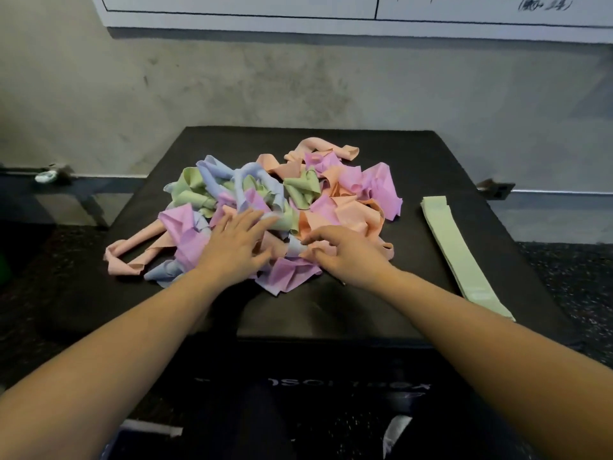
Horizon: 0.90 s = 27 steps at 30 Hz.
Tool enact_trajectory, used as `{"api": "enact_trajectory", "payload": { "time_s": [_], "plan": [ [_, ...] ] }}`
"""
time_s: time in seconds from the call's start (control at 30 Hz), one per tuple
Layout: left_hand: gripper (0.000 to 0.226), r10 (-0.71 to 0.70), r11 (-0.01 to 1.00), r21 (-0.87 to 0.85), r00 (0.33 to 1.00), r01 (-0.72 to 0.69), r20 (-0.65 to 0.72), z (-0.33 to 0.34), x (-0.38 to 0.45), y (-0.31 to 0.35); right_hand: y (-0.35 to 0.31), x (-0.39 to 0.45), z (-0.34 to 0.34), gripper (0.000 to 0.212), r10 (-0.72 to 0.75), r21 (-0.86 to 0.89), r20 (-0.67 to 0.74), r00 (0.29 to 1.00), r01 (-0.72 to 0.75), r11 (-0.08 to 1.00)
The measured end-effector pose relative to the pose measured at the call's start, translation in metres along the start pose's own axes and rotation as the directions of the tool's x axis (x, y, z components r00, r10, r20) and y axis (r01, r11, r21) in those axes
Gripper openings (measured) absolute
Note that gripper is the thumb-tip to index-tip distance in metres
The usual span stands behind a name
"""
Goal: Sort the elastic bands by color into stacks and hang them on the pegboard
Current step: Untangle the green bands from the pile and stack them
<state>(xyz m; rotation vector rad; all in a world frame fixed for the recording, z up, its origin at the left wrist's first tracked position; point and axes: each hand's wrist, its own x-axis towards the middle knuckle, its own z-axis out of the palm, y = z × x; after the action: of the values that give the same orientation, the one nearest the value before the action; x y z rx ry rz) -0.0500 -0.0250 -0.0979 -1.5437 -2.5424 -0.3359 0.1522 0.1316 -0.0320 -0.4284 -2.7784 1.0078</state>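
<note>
Reaching forward over a black padded box, both bare forearms come in from the bottom corners, cut off by the edge before the elbows. On the box top lies a tangled heap of elastic bands in pink, peach, pale green and pale blue, knotted and folded over one another so that no single band can be followed from end to end.

The left hand lies flat on the near middle of the heap with its fingers spread and straight, pressing on pink and green bands; what is under the palm is hidden. The right hand rests on the near right side of the heap with its fingers bent down onto a peach band. The fingertips are blurred, and I cannot tell whether they pinch the band or only touch it.

Well apart from the heap, along the right side of the box top, lies a flat stack of pale green bands, straight and neatly layered; how many are in it cannot be made out.

White lettering on the front of the box is upside down and too dim to read. A whiteboard at the top is cut off, its handwriting illegible. No pegboard is identifiable.
</note>
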Motion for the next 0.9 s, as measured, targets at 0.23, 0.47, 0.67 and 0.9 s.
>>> {"api": "enact_trajectory", "payload": {
  "time_s": [0.23,0.47,0.67,0.9],
  "plan": [
    [0.060,-0.130,0.955,-0.286,0.980,0.082,-0.153,0.029,-0.006,-0.009,-0.011,0.058,0.019,0.049,-0.078,-0.235,0.044,0.996,0.086,0.968],
    [0.051,-0.162,0.958,-0.276,0.934,0.072,-0.319,0.041,-0.008,-0.011,-0.003,0.110,0.037,0.070,0.116,-0.336,-0.047,0.992,-0.125,0.934],
    [0.050,-0.144,0.989,-0.092,0.920,0.118,-0.365,0.046,-0.011,-0.009,0.007,0.121,0.050,0.063,0.222,-0.213,-0.080,0.972,-0.234,0.949],
    [0.054,-0.163,0.986,-0.081,0.921,0.143,-0.353,0.047,-0.012,-0.010,0.009,0.112,0.018,0.033,0.066,-0.332,-0.021,0.998,-0.069,0.941]
  ]
}}
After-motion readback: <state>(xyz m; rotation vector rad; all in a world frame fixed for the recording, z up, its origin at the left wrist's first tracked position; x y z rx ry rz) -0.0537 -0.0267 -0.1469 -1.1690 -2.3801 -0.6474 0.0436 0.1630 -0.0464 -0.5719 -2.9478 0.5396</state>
